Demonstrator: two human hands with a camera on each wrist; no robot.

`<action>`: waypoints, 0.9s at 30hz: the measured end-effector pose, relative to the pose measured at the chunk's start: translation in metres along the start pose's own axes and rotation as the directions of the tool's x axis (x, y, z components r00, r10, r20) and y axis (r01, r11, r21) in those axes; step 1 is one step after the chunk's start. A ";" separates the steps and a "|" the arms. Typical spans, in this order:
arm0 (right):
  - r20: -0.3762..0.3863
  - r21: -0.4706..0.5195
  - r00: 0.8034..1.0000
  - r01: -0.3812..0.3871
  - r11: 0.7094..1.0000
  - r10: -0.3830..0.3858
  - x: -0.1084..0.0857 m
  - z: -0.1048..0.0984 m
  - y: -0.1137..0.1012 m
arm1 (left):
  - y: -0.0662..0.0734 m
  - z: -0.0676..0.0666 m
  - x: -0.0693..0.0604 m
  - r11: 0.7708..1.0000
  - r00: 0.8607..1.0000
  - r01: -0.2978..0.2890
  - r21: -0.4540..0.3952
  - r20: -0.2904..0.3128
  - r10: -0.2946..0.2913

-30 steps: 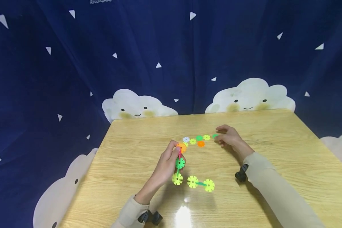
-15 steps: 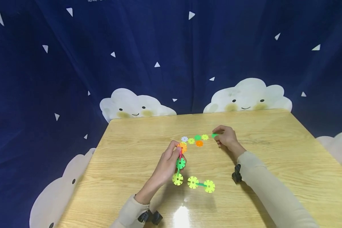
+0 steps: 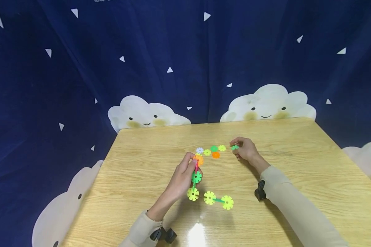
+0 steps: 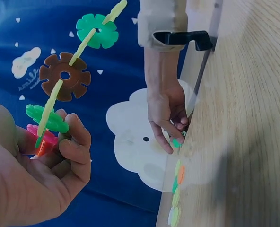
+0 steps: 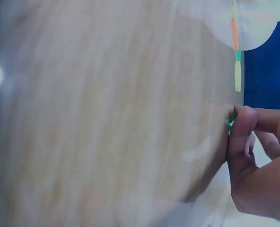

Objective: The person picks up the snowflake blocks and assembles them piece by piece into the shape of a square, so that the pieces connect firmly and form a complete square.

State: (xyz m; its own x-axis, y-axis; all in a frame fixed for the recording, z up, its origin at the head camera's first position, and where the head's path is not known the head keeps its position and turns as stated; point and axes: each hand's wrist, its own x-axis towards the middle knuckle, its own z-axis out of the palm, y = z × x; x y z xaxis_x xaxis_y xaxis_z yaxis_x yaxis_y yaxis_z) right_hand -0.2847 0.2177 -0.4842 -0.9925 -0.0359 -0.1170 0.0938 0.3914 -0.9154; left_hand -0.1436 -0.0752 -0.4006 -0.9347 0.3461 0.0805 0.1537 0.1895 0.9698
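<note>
My left hand [image 3: 180, 175] grips a chain of slotted discs; in the head view its orange disc [image 3: 198, 160] is at the fingertips, with a green disc [image 3: 196, 177] and a yellow disc [image 3: 193, 194] below. The left wrist view also shows a brown disc [image 4: 65, 76] and another green disc [image 4: 97, 30] in this chain. Between thumb and fingers my right hand [image 3: 247, 150] pinches a loose green disc [image 3: 235, 147], just above or at the tabletop. The right wrist view shows that disc [image 5: 231, 122] mostly hidden by the fingertips.
Loose discs lie in a row between the hands: a pale one [image 3: 199, 150], yellow ones [image 3: 222, 148], a green one [image 3: 214, 148] and an orange one [image 3: 215, 155]. Two yellow discs [image 3: 209, 198] joined by a green piece [image 3: 218, 200] show nearer me, beside the chain. A patterned blue curtain [image 3: 154, 41] hangs behind the table [image 3: 136, 171].
My right hand has closed its thumb and fingers on the green disc, which now shows tilted up between them. The left hand has barely moved.
</note>
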 end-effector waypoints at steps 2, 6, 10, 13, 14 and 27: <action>0.026 0.003 1.000 0.004 1.000 -0.004 -0.003 -0.003 0.000 | 0.000 0.000 0.000 1.000 1.000 -0.003 0.004 0.000 0.003; 0.059 0.017 0.998 0.007 1.000 -0.008 -0.010 -0.008 0.003 | 0.001 0.000 -0.001 1.000 1.000 -0.013 0.004 0.002 0.013; 0.085 0.031 0.996 0.018 0.999 -0.021 -0.017 -0.009 0.004 | 0.001 0.001 0.000 1.000 1.000 -0.011 -0.004 0.004 0.011; 0.110 0.027 0.993 0.033 0.999 -0.036 -0.023 -0.005 0.004 | 0.001 0.001 0.000 1.000 1.000 0.003 -0.012 0.009 -0.003; 0.119 0.030 0.992 0.035 0.999 -0.039 -0.025 -0.003 0.003 | 0.001 0.002 0.000 1.000 1.000 0.008 -0.012 0.009 -0.008; 0.228 0.075 0.961 0.142 0.987 -0.156 -0.065 0.027 -0.025 | -0.001 0.003 -0.002 1.000 1.000 0.019 -0.008 0.001 -0.019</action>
State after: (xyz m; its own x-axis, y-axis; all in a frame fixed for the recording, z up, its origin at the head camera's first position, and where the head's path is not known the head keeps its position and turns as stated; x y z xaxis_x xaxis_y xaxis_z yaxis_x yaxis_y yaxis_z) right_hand -0.2205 0.1856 -0.4637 -0.9506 -0.3050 -0.0575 -0.0428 0.3122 -0.9490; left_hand -0.1414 -0.0731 -0.4028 -0.9371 0.3435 0.0620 0.1335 0.1885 0.9730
